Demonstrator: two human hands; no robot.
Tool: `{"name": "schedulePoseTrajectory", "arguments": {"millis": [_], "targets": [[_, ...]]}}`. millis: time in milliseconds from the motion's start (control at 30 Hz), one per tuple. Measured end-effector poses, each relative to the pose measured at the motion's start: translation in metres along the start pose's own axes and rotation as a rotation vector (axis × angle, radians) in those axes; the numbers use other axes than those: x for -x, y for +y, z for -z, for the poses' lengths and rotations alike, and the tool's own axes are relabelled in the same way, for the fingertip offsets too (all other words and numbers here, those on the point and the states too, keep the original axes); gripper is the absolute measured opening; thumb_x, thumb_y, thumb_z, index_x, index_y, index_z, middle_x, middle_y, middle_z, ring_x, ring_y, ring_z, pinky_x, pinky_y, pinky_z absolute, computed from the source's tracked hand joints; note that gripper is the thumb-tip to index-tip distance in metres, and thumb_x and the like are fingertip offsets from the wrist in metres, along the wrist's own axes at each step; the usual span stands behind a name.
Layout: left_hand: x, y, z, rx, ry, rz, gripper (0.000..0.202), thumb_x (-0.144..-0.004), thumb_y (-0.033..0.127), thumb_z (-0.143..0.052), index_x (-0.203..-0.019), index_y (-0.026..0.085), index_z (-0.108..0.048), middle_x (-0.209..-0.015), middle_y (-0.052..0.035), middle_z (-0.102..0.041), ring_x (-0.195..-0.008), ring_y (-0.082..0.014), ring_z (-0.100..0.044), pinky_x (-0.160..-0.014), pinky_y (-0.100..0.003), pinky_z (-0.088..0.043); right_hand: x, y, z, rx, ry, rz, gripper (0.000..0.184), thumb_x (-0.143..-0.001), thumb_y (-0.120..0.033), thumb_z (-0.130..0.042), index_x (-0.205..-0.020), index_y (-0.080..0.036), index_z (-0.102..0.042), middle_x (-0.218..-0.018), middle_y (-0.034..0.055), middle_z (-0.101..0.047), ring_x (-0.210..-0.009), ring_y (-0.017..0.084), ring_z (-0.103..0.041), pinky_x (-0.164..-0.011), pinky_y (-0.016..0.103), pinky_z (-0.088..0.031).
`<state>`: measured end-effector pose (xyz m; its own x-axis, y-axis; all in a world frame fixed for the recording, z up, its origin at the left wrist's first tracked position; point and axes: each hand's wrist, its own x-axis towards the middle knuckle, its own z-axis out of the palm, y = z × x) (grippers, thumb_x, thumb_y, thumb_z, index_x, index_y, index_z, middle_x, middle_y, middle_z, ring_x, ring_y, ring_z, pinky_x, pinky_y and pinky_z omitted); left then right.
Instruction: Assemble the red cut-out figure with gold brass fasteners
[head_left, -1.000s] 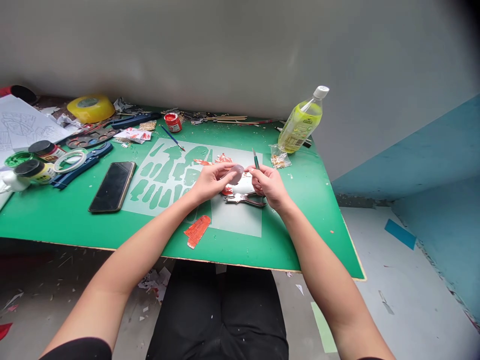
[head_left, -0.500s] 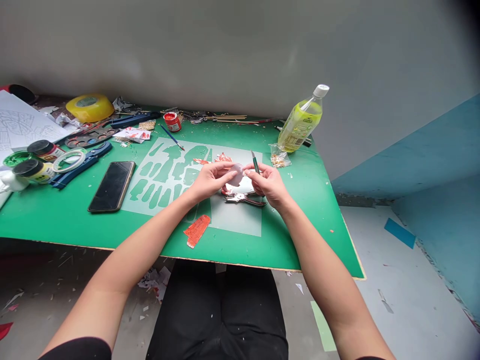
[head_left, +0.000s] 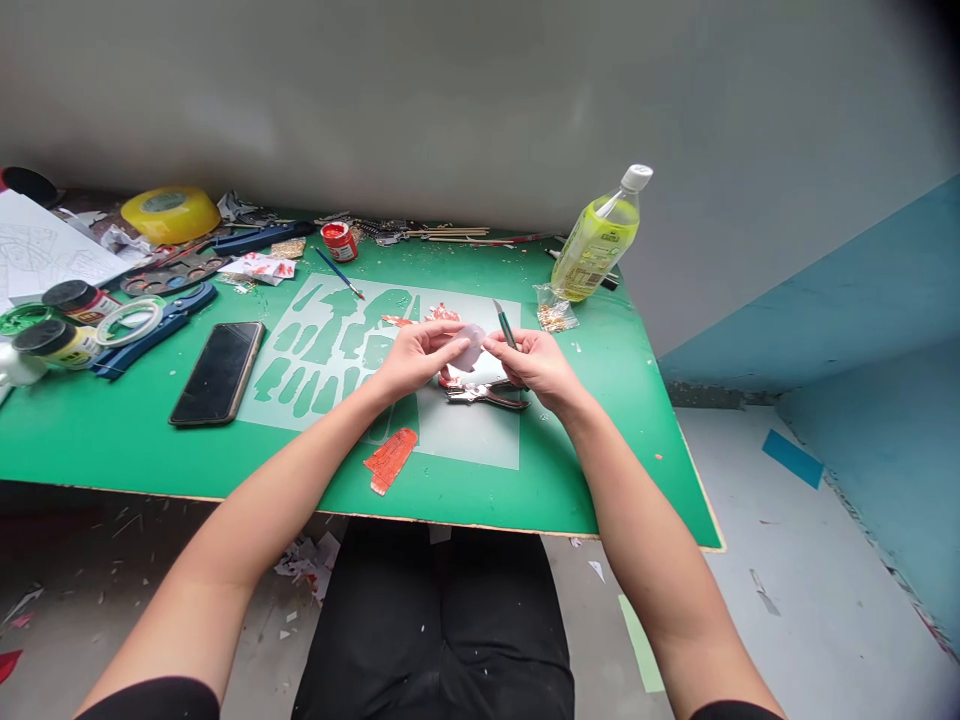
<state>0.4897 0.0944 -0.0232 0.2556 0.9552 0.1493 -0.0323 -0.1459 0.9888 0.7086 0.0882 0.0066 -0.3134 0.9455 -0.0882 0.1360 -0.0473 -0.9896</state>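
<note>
Between thumb and fingers, my left hand (head_left: 424,357) pinches a small pale translucent cut-out (head_left: 470,350). My right hand (head_left: 536,365) is closed around a green craft knife (head_left: 506,328), its blade pointing up and away; the right fingertips are at the cut-out's right edge. Below the hands a metal hole punch (head_left: 486,395) lies on a translucent plastic sheet (head_left: 469,440), whose left part has many shaped openings. Red-painted pieces (head_left: 442,313) lie just behind my hands. An orange-red painted piece (head_left: 391,460) rests nearer the table's front edge.
A phone (head_left: 217,374) lies left of the sheet. Paint jars (head_left: 56,343), blue-handled pliers (head_left: 157,330) and a yellow tape roll (head_left: 171,215) crowd the left side. A red paint pot (head_left: 339,242) and a brush (head_left: 339,272) are behind. At the back right stands a bottle (head_left: 600,240).
The view has shifted slightly, so the table's things sit a little further left. Both hands keep their grip, with the cut-out at a slightly different angle.
</note>
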Motion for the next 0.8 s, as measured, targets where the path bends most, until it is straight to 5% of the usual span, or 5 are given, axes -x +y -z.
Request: {"name": "schedulePoseTrajectory", "arguments": {"millis": [200,367,500,633,800], "targets": [[-0.004,0.002,0.004,0.087,0.070,0.014,0.056,-0.081,0.048,-0.087,-0.121,0.011,-0.076,-0.108,-0.0156,-0.082,-0.075,-0.0210,-0.078,-0.052,-0.026,-0.060,-0.002,-0.004,0.002,-0.170,0.057,-0.015,0.061,-0.065,-0.071,-0.090,-0.085,-0.021,-0.061,-0.052,-0.0112,-0.032,-0.047,0.006,-0.022,-0.046,0.026,-0.012],[-0.005,0.003,0.004,0.061,0.084,0.065,0.054,-0.083,0.047,-0.084,-0.123,0.012,-0.075,-0.106,-0.0157,-0.082,-0.075,-0.0206,-0.078,-0.053,-0.027,-0.060,0.013,-0.023,0.025,-0.308,0.364,0.108,0.056,-0.069,-0.065,-0.090,-0.088,-0.026,-0.054,-0.051,-0.0142,-0.025,-0.046,0.007,-0.015,-0.044,0.027,-0.015],[-0.008,0.001,0.005,0.060,0.138,0.070,0.052,-0.083,0.045,-0.082,-0.122,0.012,-0.074,-0.104,-0.0154,-0.083,-0.078,-0.0218,-0.078,-0.054,-0.028,-0.061,0.049,-0.037,0.072,-0.113,0.546,0.142,0.047,-0.077,-0.062,-0.085,-0.086,-0.027,-0.055,-0.051,-0.0123,-0.025,-0.045,0.009,-0.018,-0.043,0.029,-0.020],[-0.009,0.000,0.006,0.068,0.166,0.078,0.050,-0.082,0.046,-0.080,-0.118,0.012,-0.073,-0.100,-0.0140,-0.083,-0.080,-0.0229,-0.078,-0.054,-0.027,-0.060,0.076,-0.021,0.115,0.319,0.628,-0.089,0.044,-0.085,-0.065,-0.072,-0.077,-0.023,-0.059,-0.049,-0.0060,-0.039,-0.044,0.011,-0.028,-0.046,0.030,-0.024],[-0.008,0.001,0.005,0.100,0.181,0.103,0.043,-0.078,0.042,-0.081,-0.110,0.014,-0.074,-0.101,-0.0136,-0.083,-0.072,-0.0198,-0.075,-0.048,-0.025,-0.056,0.089,0.009,0.128,0.647,0.566,-0.235,0.040,-0.087,-0.045,-0.058,-0.110,-0.016,-0.074,-0.066,0.0006,-0.062,-0.054,0.015,-0.046,-0.059,0.031,-0.036]]}}
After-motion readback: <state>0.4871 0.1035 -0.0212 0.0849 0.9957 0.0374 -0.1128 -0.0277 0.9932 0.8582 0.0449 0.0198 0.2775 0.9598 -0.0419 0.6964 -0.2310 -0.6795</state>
